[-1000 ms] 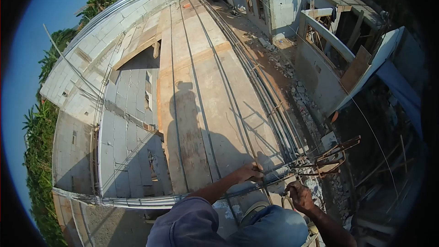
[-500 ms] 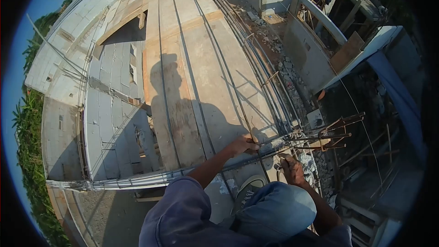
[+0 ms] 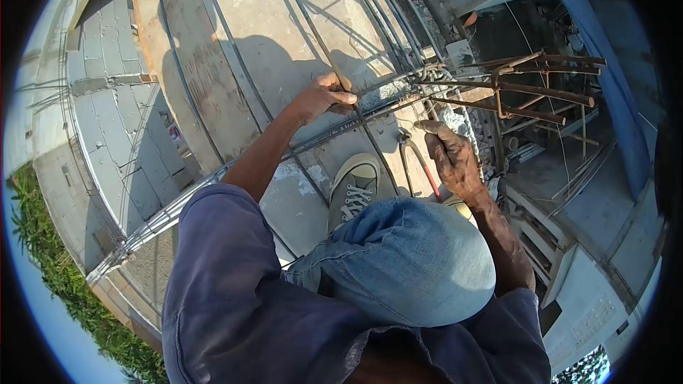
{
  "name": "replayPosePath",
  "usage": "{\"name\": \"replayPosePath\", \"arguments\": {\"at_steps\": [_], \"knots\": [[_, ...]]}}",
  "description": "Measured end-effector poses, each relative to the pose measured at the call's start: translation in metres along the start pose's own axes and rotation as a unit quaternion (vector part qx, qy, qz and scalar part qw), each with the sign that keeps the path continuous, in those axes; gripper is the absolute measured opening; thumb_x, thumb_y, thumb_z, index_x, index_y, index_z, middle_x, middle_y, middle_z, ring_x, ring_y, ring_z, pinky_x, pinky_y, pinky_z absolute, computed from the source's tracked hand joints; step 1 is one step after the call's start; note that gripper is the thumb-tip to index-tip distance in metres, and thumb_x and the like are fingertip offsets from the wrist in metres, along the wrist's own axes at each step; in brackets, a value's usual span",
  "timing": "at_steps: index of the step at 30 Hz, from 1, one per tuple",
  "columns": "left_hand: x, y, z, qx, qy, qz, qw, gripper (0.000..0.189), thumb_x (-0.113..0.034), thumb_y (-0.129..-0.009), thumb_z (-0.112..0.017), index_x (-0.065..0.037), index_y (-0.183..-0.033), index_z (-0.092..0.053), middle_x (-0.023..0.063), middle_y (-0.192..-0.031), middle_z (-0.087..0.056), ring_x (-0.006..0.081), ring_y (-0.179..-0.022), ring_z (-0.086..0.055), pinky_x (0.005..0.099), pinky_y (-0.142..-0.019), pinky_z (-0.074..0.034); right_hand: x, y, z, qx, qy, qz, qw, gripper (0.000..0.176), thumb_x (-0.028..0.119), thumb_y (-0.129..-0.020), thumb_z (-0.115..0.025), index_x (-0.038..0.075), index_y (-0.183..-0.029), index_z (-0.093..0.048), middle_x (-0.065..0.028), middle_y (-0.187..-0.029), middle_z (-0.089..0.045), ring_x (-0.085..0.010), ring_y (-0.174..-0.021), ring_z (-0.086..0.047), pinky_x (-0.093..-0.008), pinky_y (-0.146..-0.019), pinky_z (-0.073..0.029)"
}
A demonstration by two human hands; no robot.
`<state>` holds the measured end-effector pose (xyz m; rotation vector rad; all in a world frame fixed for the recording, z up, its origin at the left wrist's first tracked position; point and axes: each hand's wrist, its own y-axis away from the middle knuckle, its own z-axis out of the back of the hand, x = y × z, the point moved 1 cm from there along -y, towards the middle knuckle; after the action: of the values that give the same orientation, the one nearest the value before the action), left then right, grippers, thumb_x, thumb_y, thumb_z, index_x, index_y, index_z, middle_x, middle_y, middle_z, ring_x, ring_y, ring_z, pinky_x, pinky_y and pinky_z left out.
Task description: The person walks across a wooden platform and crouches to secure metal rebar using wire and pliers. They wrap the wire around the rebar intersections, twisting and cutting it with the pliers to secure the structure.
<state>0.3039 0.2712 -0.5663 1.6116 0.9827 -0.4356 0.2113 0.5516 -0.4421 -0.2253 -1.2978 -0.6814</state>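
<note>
My left hand [image 3: 324,98] is closed around a long thin rebar [image 3: 307,20], where it crosses a bundle of bars [image 3: 324,134]. The rebar runs on past my shoe [image 3: 353,188]. To the right, my right hand [image 3: 453,160] has its fingers curled, with index finger and thumb close together. Whatever is between them, if anything, is too small to make out. Just left of that hand, a pair of pincers [image 3: 429,174] with a red handle rests by my feet, apart from my fingers.
More parallel rebars [image 3: 229,32] lie across the boards [image 3: 206,75]. Rusty bar ends [image 3: 548,91] jut out to the right over a drop, with a blue sheet [image 3: 605,78] beyond. Broken rubble [image 3: 427,0] lies below the deck edge. Block walls [image 3: 117,117] stand on the left.
My view has tilted down and closer, bringing the shoes and pincers into clearer sight. The left hand still grips the rebar. The right hand has risen from beside the pincers.
</note>
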Motion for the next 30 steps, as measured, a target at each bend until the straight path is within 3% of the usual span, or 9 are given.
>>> {"name": "replayPosePath", "arguments": {"at_steps": [3, 5, 8, 13, 16, 21, 24, 28, 30], "knots": [[0.002, -0.001, 0.000, -0.006, 0.013, 0.005, 1.000, 0.028, -0.010, -0.083, -0.071, -0.003, -0.104, -0.055, 0.0104, -0.100, -0.063, 0.0198, -0.091, -0.065, 0.0309, -0.075, -0.058, -0.006, -0.001, 0.001, 0.066, 0.094, -0.053, 0.992, 0.022, 0.004, -0.093, -0.048, -0.001, -0.111, -0.059, -0.0066, -0.079, -0.060, -0.0146, -0.070, -0.055, -0.0290, -0.064, -0.044], [0.002, -0.003, -0.001, -0.011, 0.025, 0.005, 1.000, 0.028, -0.010, -0.082, -0.071, -0.003, -0.103, -0.055, 0.0112, -0.099, -0.064, 0.0199, -0.090, -0.065, 0.0308, -0.075, -0.058, -0.034, 0.008, -0.006, 0.038, 0.151, 0.055, 0.986, 0.019, 0.001, -0.086, -0.051, 0.001, -0.104, -0.060, -0.0184, -0.081, -0.064, -0.0334, -0.068, -0.063, -0.0391, -0.063, -0.050], [-0.002, 0.001, -0.003, -0.004, -0.002, 0.007, 1.000, 0.029, -0.010, -0.082, -0.071, -0.002, -0.104, -0.055, 0.0122, -0.098, -0.064, 0.0201, -0.089, -0.066, 0.0308, -0.075, -0.058, -0.041, 0.021, -0.016, 0.107, 0.205, -0.051, 0.972, 0.023, 0.007, -0.087, -0.056, -0.003, -0.106, -0.059, -0.0217, -0.087, -0.067, -0.0341, -0.073, -0.066, -0.0407, -0.066, -0.052], [-0.004, 0.001, -0.004, -0.026, -0.020, 0.020, 0.999, 0.030, -0.010, -0.082, -0.071, -0.001, -0.106, -0.055, 0.0120, -0.099, -0.064, 0.0190, -0.088, -0.066, 0.0303, -0.075, -0.057, -0.051, 0.017, -0.048, 0.094, 0.121, -0.106, 0.983, 0.027, 0.020, -0.087, -0.061, 0.002, -0.106, -0.058, -0.0198, -0.088, -0.067, -0.0351, -0.084, -0.065, -0.0448, -0.074, -0.050], [-0.005, 0.002, -0.006, -0.023, -0.009, 0.007, 1.000, 0.030, -0.011, -0.083, -0.071, -0.001, -0.106, -0.055, 0.0119, -0.099, -0.064, 0.0185, -0.088, -0.066, 0.0300, -0.074, -0.057, -0.066, 0.003, -0.071, 0.004, 0.130, -0.107, 0.986, 0.034, 0.027, -0.090, -0.060, 0.004, -0.114, -0.057, -0.0201, -0.092, -0.066, -0.0378, -0.082, -0.063, -0.0446, -0.075, -0.049], [-0.011, 0.004, -0.010, -0.029, -0.025, 0.009, 0.999, 0.029, -0.010, -0.083, -0.070, -0.001, -0.106, -0.055, 0.0114, -0.098, -0.064, 0.0188, -0.087, -0.066, 0.0295, -0.074, -0.057, -0.065, -0.013, -0.079, -0.067, 0.071, -0.124, 0.988, 0.029, 0.029, -0.092, -0.056, 0.005, -0.109, -0.060, -0.0157, -0.086, -0.067, -0.0330, -0.080, -0.064, -0.0432, -0.075, -0.049], [-0.006, 0.002, -0.007, -0.025, -0.003, 0.010, 1.000, 0.028, -0.008, -0.083, -0.071, -0.002, -0.105, -0.054, 0.0112, -0.096, -0.063, 0.0194, -0.087, -0.066, 0.0302, -0.073, -0.057, -0.066, -0.019, -0.076, -0.034, -0.047, -0.160, 0.985, 0.027, 0.022, -0.093, -0.050, 0.005, -0.111, -0.059, -0.0127, -0.072, -0.065, -0.0261, -0.066, -0.064, -0.0383, -0.066, -0.049], [-0.005, 0.001, -0.008, -0.032, 0.002, 0.003, 0.999, 0.029, -0.007, -0.083, -0.070, -0.002, -0.106, -0.054, 0.0114, -0.097, -0.063, 0.0195, -0.086, -0.066, 0.0316, -0.073, -0.057, -0.060, -0.017, -0.066, -0.053, -0.030, -0.118, 0.991, 0.021, 0.008, -0.095, -0.046, -0.002, -0.106, -0.061, -0.0125, -0.074, -0.065, -0.0154, -0.057, -0.062, -0.0318, -0.056, -0.050], [-0.005, 0.001, -0.006, -0.027, 0.007, 0.010, 1.000, 0.030, -0.007, -0.083, -0.070, -0.002, -0.107, -0.053, 0.0112, -0.097, -0.063, 0.0194, -0.086, -0.066, 0.0316, -0.074, -0.057, -0.062, -0.011, -0.056, -0.075, -0.001, -0.091, 0.993, 0.020, 0.009, -0.093, -0.049, 0.002, -0.106, -0.062, -0.0145, -0.076, -0.065, -0.0228, -0.062, -0.063, -0.0356, -0.060, -0.050]]}}
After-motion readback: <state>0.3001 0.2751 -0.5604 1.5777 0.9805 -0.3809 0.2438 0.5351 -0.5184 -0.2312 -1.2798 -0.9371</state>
